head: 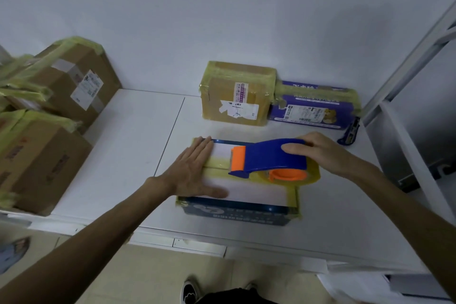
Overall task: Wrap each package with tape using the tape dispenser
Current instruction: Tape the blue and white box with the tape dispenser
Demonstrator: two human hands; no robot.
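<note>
Package: a flat dark-blue package (237, 212) with a white top lies at frame centre on the white desk (111, 168).
Left hand: left hand (195, 173) presses flat on the package's left part.
Right hand: right hand (318, 150) grips the blue-and-orange tape dispenser (269, 158) on the package top.
Background: taped cardboard boxes (49, 116) at left, taped box (238, 94) upper centre.

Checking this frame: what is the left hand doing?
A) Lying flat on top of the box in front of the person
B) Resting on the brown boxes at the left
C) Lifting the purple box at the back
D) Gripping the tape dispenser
A: the left hand lies flat, fingers straight, on the top of the box, while the right hand grips the tape dispenser.
</note>
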